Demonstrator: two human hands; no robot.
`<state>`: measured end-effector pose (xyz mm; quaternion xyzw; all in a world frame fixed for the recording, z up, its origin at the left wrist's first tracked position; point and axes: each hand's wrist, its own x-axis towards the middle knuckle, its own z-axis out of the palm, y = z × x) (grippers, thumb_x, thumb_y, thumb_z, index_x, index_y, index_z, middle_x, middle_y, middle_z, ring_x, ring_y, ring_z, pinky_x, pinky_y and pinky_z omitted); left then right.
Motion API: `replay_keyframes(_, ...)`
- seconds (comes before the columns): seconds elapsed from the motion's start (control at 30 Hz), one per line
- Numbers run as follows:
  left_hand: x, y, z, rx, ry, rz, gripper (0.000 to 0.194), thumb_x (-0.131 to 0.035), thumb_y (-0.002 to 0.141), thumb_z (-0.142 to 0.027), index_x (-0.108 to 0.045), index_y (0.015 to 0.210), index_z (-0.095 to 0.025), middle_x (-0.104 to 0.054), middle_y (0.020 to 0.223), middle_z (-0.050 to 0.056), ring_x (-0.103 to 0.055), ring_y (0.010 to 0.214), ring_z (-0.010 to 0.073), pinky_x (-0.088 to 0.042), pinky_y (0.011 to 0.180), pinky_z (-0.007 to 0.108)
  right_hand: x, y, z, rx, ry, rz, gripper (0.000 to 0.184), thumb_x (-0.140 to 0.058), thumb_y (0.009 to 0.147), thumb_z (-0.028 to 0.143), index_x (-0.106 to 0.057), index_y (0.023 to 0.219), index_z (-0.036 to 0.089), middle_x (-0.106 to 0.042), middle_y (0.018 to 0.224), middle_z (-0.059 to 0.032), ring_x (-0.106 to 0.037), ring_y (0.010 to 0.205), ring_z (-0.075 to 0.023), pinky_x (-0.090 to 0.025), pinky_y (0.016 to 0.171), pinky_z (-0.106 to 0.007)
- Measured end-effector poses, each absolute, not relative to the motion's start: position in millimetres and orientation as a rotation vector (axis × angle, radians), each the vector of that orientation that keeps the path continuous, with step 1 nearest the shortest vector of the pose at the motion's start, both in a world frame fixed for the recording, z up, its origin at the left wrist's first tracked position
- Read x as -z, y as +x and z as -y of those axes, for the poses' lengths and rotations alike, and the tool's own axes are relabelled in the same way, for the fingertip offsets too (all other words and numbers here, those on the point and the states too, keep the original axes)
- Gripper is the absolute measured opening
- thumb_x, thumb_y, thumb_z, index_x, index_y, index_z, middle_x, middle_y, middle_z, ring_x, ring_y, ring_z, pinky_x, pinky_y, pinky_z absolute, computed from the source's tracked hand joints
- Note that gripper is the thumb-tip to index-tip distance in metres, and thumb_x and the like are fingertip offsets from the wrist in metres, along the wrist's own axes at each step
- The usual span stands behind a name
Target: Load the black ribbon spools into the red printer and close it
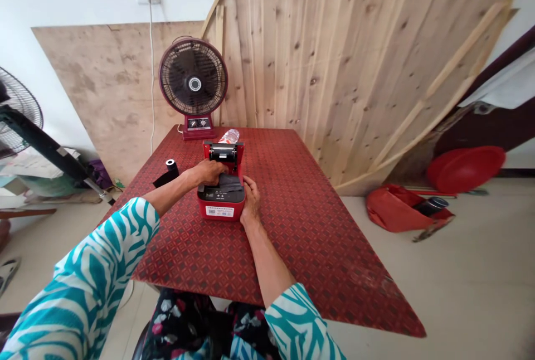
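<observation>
A red and black label printer [220,210] stands on the table with its lid [225,151] tipped up at the back. My left hand [211,173] is inside the opened printer, fingers bent and closed on a dark grey cloth [230,183] that lies across the opening. Part of those fingertips is hidden. Against the printer's right side, my right hand [251,203] grips the casing, its thumb side up. Left of the printer, by my left forearm, is a black roll [170,169] with a white core and a loose end lying on the table.
The table [301,237] has a red patterned top. Behind the printer lies a clear plastic bottle [229,136], near a maroon fan [193,84]. Another fan [45,142] stands at the left. A red bag [387,212] and a red basin [466,169] are on the right.
</observation>
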<state>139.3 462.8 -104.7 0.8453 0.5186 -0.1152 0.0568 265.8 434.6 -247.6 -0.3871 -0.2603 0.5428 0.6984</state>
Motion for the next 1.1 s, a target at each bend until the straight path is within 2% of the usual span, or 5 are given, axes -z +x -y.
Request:
replay_keyframes(0.3,100,116,-455,-0.123,2.508,-1.456,0.049,-0.05,0.072,0.0,-0.07,0.112,-0.021,-0.073,0.113,0.003,-0.067,0.107,0.0184,-0.05,0.089,0.025,244,266,-433,-1.219,-0.886,0.606,0.048,-0.066,0.065,0.048,-0.065,0.103,0.018,-0.069,0.091,-0.0026,-0.06,0.081,-0.0163,-0.047,0.075,-0.029)
replay_keyframes(0.53,93,45,-446,-0.778,2.429,-1.341,0.034,-0.056,0.084,-0.023,-0.066,0.116,-0.018,-0.072,0.108,0.006,-0.068,0.095,0.0175,-0.051,0.088,0.027,247,268,-433,-1.207,-0.889,0.615,0.047,-0.066,0.066,0.047,-0.066,0.103,0.018,-0.07,0.096,-0.0037,-0.061,0.085,-0.017,-0.048,0.077,-0.03)
replay_keyframes(0.67,107,11,-464,-0.689,2.42,-1.602,0.046,-0.068,0.076,-0.028,-0.064,0.12,-0.015,-0.072,0.106,0.009,-0.068,0.091,0.0207,-0.053,0.084,0.03,246,268,-433,-1.211,-0.894,0.573,0.046,-0.066,0.064,0.046,-0.066,0.101,0.018,-0.071,0.091,-0.0029,-0.061,0.078,-0.0161,-0.048,0.072,-0.029)
replay_keyframes(0.87,124,21,-487,-0.25,2.443,-1.782,0.042,-0.059,0.071,-0.008,-0.07,0.11,-0.019,-0.074,0.106,0.009,-0.068,0.105,0.0241,-0.051,0.09,0.032,241,268,-431,-1.223,-0.899,0.532,0.047,-0.07,0.061,0.045,-0.068,0.099,0.018,-0.072,0.091,-0.0026,-0.061,0.074,-0.0149,-0.049,0.071,-0.028)
replay_keyframes(1.1,117,25,-507,0.051,2.503,-1.986,0.029,-0.059,0.081,-0.024,-0.073,0.107,-0.025,-0.072,0.111,0.007,-0.068,0.101,0.0233,-0.049,0.079,0.025,246,269,-434,-1.222,-0.886,0.574,0.046,-0.069,0.064,0.047,-0.068,0.101,0.018,-0.072,0.096,-0.0036,-0.063,0.083,-0.017,-0.05,0.079,-0.031)
